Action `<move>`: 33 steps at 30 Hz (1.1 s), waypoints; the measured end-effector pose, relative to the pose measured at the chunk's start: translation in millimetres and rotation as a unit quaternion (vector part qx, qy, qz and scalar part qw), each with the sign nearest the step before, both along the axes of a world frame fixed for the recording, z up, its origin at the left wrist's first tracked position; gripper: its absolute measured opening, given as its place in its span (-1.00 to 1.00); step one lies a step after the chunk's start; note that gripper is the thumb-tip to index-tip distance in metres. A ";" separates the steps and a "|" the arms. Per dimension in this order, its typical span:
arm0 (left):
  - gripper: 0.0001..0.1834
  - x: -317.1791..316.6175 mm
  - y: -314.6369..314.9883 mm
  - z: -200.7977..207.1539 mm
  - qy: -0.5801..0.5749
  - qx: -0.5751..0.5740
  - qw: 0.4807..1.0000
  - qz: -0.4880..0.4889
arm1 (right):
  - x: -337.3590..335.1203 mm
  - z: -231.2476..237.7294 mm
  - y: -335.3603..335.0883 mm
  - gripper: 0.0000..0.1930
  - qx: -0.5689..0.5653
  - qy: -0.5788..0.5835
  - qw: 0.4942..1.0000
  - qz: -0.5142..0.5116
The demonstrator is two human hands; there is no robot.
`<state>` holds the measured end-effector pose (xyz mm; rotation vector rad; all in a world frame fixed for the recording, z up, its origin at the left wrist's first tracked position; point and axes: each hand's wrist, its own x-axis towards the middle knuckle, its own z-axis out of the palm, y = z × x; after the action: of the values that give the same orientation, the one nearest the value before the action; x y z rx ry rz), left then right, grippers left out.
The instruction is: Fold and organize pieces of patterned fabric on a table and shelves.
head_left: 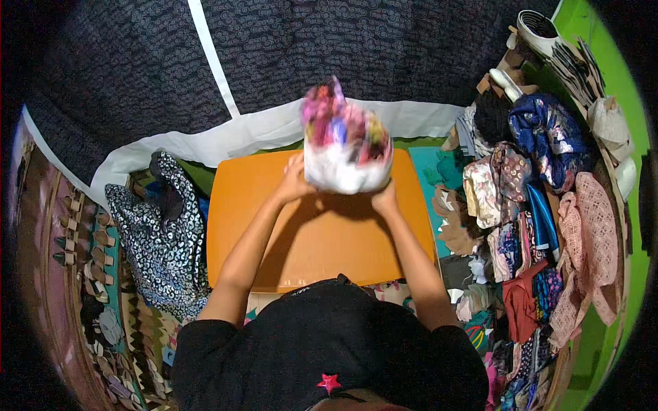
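Observation:
A white bag-like bundle (343, 170), blurred by motion, is held up over the far half of the orange table (329, 250). Out of its top bulge soft multicoloured pieces (346, 123) in pink, purple, red, yellow and blue; their exact kind is too smeared to tell. My left hand (295, 182) grips the bundle's left side. On its right lower side is my right hand (385, 196), its fingers mostly hidden behind the bundle. A shadow from the bundle and arms falls on the tabletop.
Black-and-white patterned cloth (161, 240) is heaped left of the table. Folded fabrics (510, 178) and a pink lacy cloth (589, 240) fill the right side. A dark patterned curtain (329, 58) with a white border (226, 130) hangs behind. Small shoe-like items (103, 257) line the far left.

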<state>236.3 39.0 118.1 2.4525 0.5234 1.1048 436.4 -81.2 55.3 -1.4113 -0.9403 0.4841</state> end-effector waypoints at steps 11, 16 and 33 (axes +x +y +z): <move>-0.45 -86.5 -52.5 -136.9 0.221 -0.052 0.954 -0.194 | -51.4 -88.6 -109.7 -0.33 -0.107 -0.396 0.894 0.181; -0.48 -73.0 -47.3 -123.4 0.249 0.086 0.932 -0.249 | -64.2 -24.5 -97.3 -0.14 -0.205 -0.465 0.812 0.286; -0.72 -33.9 -56.2 -128.3 -0.018 -0.351 0.926 -0.138 | -41.7 -60.1 -74.7 -0.50 -0.309 -0.080 0.912 0.257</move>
<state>202.3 -17.2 -10.2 1.8012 0.4433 0.6825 394.7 -155.9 -4.8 -1.7800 -1.3765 1.1518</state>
